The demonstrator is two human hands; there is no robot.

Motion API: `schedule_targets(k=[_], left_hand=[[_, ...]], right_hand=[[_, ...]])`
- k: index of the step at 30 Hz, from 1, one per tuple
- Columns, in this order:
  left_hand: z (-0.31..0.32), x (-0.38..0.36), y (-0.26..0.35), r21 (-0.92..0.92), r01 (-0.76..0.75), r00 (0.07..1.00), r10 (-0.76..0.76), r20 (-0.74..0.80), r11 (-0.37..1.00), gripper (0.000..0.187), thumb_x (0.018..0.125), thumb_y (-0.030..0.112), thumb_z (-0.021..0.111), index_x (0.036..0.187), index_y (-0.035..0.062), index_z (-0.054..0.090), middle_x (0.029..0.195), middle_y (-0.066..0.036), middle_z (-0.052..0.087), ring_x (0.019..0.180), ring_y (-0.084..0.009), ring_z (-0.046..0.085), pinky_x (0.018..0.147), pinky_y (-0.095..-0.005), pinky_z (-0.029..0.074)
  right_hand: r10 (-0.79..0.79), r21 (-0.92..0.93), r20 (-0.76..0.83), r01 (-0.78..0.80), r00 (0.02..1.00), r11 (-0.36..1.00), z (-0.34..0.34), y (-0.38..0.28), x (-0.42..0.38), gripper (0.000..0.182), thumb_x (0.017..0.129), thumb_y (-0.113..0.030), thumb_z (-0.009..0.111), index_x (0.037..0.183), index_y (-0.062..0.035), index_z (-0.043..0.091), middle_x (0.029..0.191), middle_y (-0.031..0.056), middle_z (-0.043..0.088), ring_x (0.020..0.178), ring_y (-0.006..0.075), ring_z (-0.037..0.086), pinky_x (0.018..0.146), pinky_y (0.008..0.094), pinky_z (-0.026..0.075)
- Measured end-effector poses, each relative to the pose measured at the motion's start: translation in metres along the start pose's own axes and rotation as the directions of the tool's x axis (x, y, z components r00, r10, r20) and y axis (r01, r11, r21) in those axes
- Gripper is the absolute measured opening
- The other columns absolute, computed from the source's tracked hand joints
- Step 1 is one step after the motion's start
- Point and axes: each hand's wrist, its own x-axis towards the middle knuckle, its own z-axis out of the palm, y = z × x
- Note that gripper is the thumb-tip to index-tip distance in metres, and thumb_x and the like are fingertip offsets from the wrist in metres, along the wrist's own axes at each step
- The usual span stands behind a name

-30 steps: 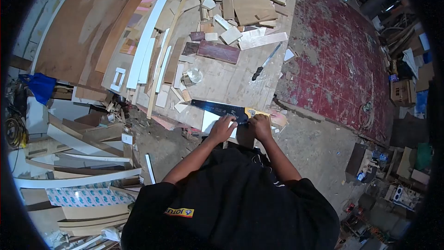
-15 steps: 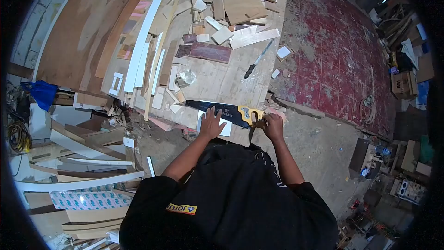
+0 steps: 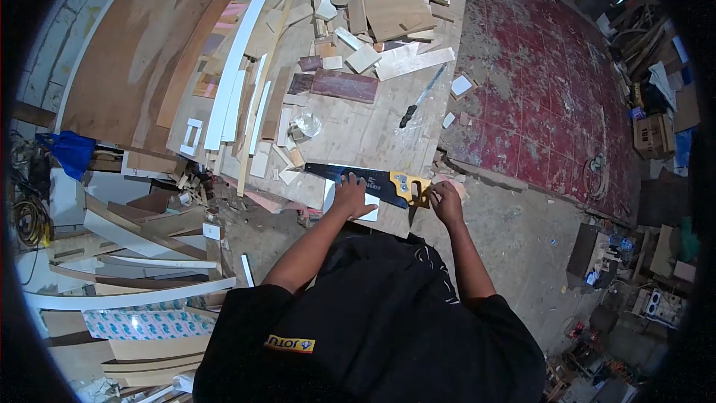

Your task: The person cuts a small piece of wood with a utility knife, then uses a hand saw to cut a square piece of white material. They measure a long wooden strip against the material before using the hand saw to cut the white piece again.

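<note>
A handsaw (image 3: 373, 183) with a dark blade and yellow handle lies flat near the front edge of the wooden worktable (image 3: 373, 142). My left hand (image 3: 350, 198) rests with fingers apart over a small white board (image 3: 328, 192), its fingertips at the saw blade. The board is partly covered by the hand and the blade. At the rear of the saw handle is my right hand (image 3: 447, 203), its fingers pinched together. Whatever sits in that pinch is too small or hidden to make out.
Further up the table are a dark-handled thin tool (image 3: 409, 114), a reddish-brown block (image 3: 344, 85), a clear plastic piece (image 3: 307, 125) and several wood offcuts. Long white strips (image 3: 237, 52) run along the left. Curved boards (image 3: 134, 298) are stacked at lower left.
My left hand's fingers have shifted slightly across the white board, with the thumb now stretched to the right. The right hand stays by the saw handle. The whole view has shifted slightly.
</note>
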Motion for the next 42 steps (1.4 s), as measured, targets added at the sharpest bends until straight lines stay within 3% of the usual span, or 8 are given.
schedule_targets(k=[1,3,4,7,11,14,19,42], left_hand=[[-0.002,0.001,0.000,0.010,0.008,0.998,-0.008,0.068,1.000,0.103,0.079,0.066,0.068,0.151,0.0016,0.032,0.157,-0.032,0.025,0.144,-0.0522,0.027,0.114,-0.0629,0.027],[-0.003,0.001,-0.001,0.010,0.009,0.994,-0.010,0.105,1.000,0.107,0.078,0.065,0.070,0.154,0.0019,0.028,0.159,-0.031,0.021,0.145,-0.0517,0.024,0.114,-0.0634,0.026],[-0.003,0.001,-0.002,0.011,0.009,0.990,-0.010,0.141,1.000,0.112,0.076,0.064,0.072,0.156,0.0022,0.023,0.160,-0.031,0.017,0.147,-0.0512,0.020,0.115,-0.0639,0.025],[0.000,-0.006,-0.002,0.115,-0.006,0.989,-0.011,0.150,0.993,0.117,0.074,0.062,0.074,0.158,0.0026,0.017,0.162,-0.029,0.012,0.149,-0.0494,0.015,0.115,-0.0655,0.023],[0.001,-0.006,-0.001,0.140,-0.006,0.989,-0.014,0.147,0.990,0.118,0.073,0.060,0.075,0.158,0.0025,0.016,0.163,-0.028,0.011,0.150,-0.0483,0.014,0.115,-0.0660,0.023],[-0.001,-0.004,-0.005,0.079,0.006,0.988,-0.018,0.151,0.997,0.119,0.073,0.060,0.076,0.158,0.0032,0.016,0.163,-0.027,0.012,0.149,-0.0478,0.016,0.114,-0.0664,0.024],[-0.004,0.003,-0.021,-0.005,-0.037,0.982,0.037,0.185,0.999,0.111,0.074,0.060,0.075,0.158,0.0096,0.023,0.164,-0.023,0.014,0.149,-0.0456,0.019,0.111,-0.0674,0.028],[0.004,0.004,-0.036,0.038,-0.119,0.974,0.109,0.198,0.992,0.099,0.080,0.054,0.073,0.158,0.0156,0.024,0.165,-0.022,0.010,0.149,-0.0448,0.014,0.109,-0.0706,0.028]], right_hand=[[0.000,0.002,0.002,0.000,1.000,1.000,0.001,-0.005,0.004,0.016,0.080,-0.013,0.074,0.092,-0.0025,0.072,0.085,0.0165,0.067,0.088,0.0346,0.066,0.082,0.0433,0.052],[0.248,0.134,0.132,-0.266,0.960,0.955,0.005,-0.011,0.014,0.016,0.085,-0.014,0.071,0.094,-0.0006,0.071,0.089,0.0172,0.069,0.088,0.0348,0.069,0.082,0.0411,0.054],[0.246,0.133,0.134,-0.263,0.960,0.955,0.010,-0.013,0.019,0.016,0.085,-0.014,0.071,0.094,-0.0006,0.071,0.089,0.0172,0.069,0.088,0.0348,0.069,0.082,0.0411,0.054],[0.180,0.207,0.114,-0.201,0.977,0.958,0.042,-0.006,0.039,0.014,0.087,-0.008,0.072,0.097,0.0005,0.069,0.090,0.0102,0.072,0.083,0.0159,0.070,0.077,0.0299,0.055],[0.201,0.469,0.178,-0.263,0.963,0.843,0.071,-0.023,0.067,0.013,0.087,-0.004,0.071,0.098,0.0009,0.067,0.088,0.0055,0.070,0.081,0.0143,0.068,0.076,0.0295,0.054],[0.189,0.452,0.364,-0.350,0.912,0.821,0.092,-0.038,0.091,0.018,0.084,-0.007,0.072,0.100,-0.0008,0.069,0.092,0.0108,0.072,0.085,0.0178,0.069,0.080,0.0314,0.055],[-0.020,0.532,0.358,-0.186,0.934,0.826,0.139,-0.051,0.113,0.013,0.084,0.002,0.070,0.096,-0.0007,0.066,0.090,0.0050,0.068,0.085,0.0128,0.066,0.080,0.0270,0.053],[0.050,0.617,0.448,-0.350,0.892,0.704,0.170,-0.063,0.122,0.015,0.085,0.013,0.063,0.095,0.0017,0.060,0.098,0.0130,0.072,0.094,0.0195,0.069,0.087,0.0322,0.056]])
